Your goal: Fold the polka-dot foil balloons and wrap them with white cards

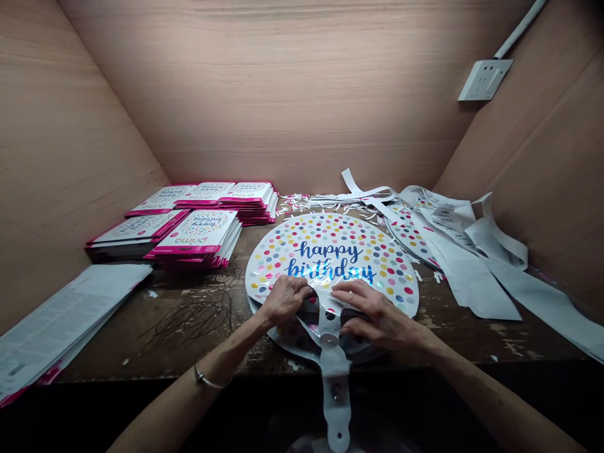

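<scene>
A flat round foil balloon (330, 229) lies before me, white with coloured dots and blue "happy birthday" lettering. Its clear-white neck (336, 377) hangs down over the table's front edge. My left hand (287, 299) is closed in a pinch on the balloon's near edge, left of the neck. On the other side, my right hand (380, 314) rests with fingers stretched across the foil by the neck, thumb apart below them. More dotted foil shows underneath, with a dark gap between the layers.
Stacks of white-and-pink printed packets (195, 233) stand at the back left. Printed sleeves (70, 314) lie front left. White strips (476, 264) cover more dotted balloons (410, 236) at right. Paper scraps lie along the back. A socket (485, 80) is on the right wall.
</scene>
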`<action>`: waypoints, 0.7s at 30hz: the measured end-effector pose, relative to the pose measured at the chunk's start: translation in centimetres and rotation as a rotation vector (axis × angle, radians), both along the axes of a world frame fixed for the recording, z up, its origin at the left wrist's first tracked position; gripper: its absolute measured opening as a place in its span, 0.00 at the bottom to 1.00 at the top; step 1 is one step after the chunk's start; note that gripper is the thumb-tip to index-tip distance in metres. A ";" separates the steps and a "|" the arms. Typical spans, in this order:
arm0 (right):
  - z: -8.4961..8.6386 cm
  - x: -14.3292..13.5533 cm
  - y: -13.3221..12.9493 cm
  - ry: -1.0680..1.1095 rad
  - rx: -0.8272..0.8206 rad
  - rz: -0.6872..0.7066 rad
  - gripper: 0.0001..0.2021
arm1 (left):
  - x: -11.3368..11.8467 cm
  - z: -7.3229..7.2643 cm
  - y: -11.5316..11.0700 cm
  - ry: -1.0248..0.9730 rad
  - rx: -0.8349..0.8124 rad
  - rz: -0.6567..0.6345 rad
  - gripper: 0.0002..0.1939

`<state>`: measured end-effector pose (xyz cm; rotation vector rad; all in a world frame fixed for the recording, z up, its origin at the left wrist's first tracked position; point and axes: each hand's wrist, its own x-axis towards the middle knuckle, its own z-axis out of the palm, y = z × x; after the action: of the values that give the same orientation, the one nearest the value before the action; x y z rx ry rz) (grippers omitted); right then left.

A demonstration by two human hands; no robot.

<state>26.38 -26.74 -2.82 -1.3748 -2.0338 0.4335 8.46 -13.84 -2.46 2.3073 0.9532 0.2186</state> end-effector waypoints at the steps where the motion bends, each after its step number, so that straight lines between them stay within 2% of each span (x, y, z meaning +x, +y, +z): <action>1: -0.3 -0.2 -0.1 -0.064 0.063 -0.011 0.15 | 0.1 0.2 0.0 0.007 0.006 0.002 0.16; 4: -1.5 -1.0 0.4 -0.168 0.221 -0.096 0.14 | 0.1 0.4 0.2 0.011 0.008 0.009 0.16; 6: -2.1 -1.2 1.1 -0.155 0.230 -0.162 0.14 | -0.2 0.4 0.2 0.002 -0.005 -0.005 0.15; 11: -1.8 -0.9 2.7 0.076 -0.017 -0.356 0.09 | -0.8 0.2 -0.3 -0.083 -0.076 -0.119 0.10; 14: -1.4 -0.7 3.4 0.167 -0.152 -0.402 0.06 | -0.2 0.0 -1.1 -0.119 0.050 -0.179 0.09; 16: -1.1 -0.5 3.6 0.292 -0.277 -0.355 0.06 | 0.5 -0.2 -1.5 -0.090 0.176 -0.215 0.09; 18: -0.8 -0.1 3.6 0.459 -0.450 -0.232 0.07 | 1.0 -0.6 -1.9 -0.058 0.270 -0.254 0.13; 21: -0.3 0.7 3.3 0.609 -0.600 -0.085 0.08 | 1.0 -1.2 -2.5 -0.145 0.460 -0.292 0.15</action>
<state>27.09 -23.44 -3.12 -1.4119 -1.3825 1.3222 9.51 -16.37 -3.67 2.7658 0.5197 0.5176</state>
